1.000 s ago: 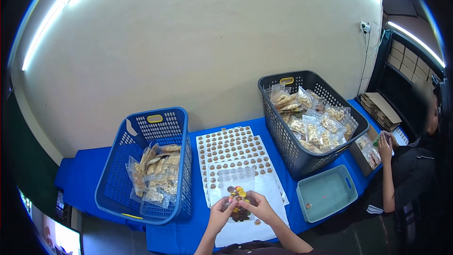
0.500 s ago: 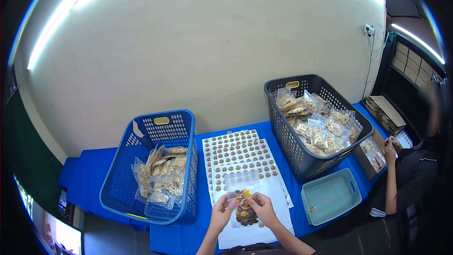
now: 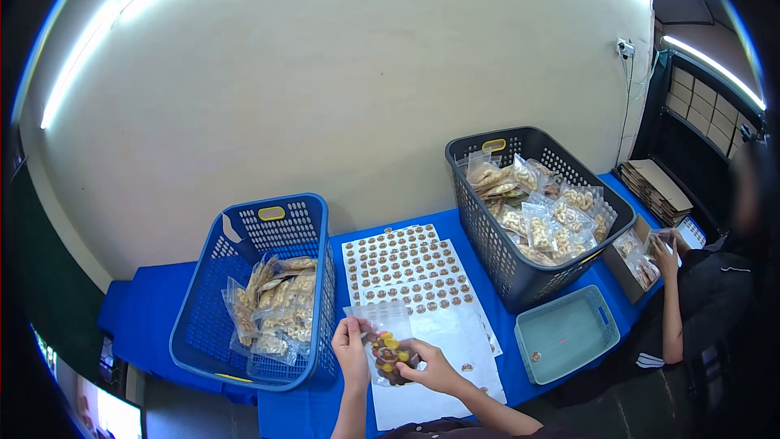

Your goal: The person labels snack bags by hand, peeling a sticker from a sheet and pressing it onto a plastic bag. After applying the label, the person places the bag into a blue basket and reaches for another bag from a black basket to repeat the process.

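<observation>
Held just right of the blue basket (image 3: 252,293), clear snack bag (image 3: 383,341) pinched by left hand (image 3: 351,349) and right hand (image 3: 431,366) fingers, liable to slip onto the sticker sheets (image 3: 406,268) or crease its freshly placed label.

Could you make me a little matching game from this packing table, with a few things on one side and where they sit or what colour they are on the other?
Things:
1. blue basket
2. dark grey basket
3. teal tray
4. clear snack bag

Descriptions:
A. held between the left hand and the right hand
B. small and shallow, nearly bare, at the table's front right
C. at the left of the table, partly filled with packets
D. right of the sticker sheets, heaped with packets

Pairs: 1-C, 2-D, 3-B, 4-A
</observation>
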Available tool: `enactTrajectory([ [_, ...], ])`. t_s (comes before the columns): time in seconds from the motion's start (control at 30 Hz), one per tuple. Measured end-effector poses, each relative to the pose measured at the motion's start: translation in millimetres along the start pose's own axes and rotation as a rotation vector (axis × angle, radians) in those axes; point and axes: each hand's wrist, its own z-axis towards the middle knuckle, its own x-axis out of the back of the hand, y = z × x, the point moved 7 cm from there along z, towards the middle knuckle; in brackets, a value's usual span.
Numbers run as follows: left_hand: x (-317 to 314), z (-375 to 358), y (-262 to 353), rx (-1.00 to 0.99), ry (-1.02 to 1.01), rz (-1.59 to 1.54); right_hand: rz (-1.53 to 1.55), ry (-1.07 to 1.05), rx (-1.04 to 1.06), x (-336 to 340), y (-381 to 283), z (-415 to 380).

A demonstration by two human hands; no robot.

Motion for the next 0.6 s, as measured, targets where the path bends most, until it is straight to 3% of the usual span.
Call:
enactTrajectory([
  [0.1,14,8,12,-0.074,0.013,-0.011,0.073,-0.026,-0.026,3,16,-2],
  [0.2,6,0,28,-0.129,-0.116,0.385,-0.12,0.169,0.102,32,-4,-1],
  [0.23,2,-5,19,-0.084,-0.204,0.502,-0.179,0.232,0.153,40,-15,2],
  [0.33,-28,-29,11,-0.272,-0.532,0.735,-0.279,0.047,0.197,29,-20,10],
  [0.6,-8,-34,28,-0.342,-0.19,0.693,-0.117,0.096,0.137,-1,-31,7],
])
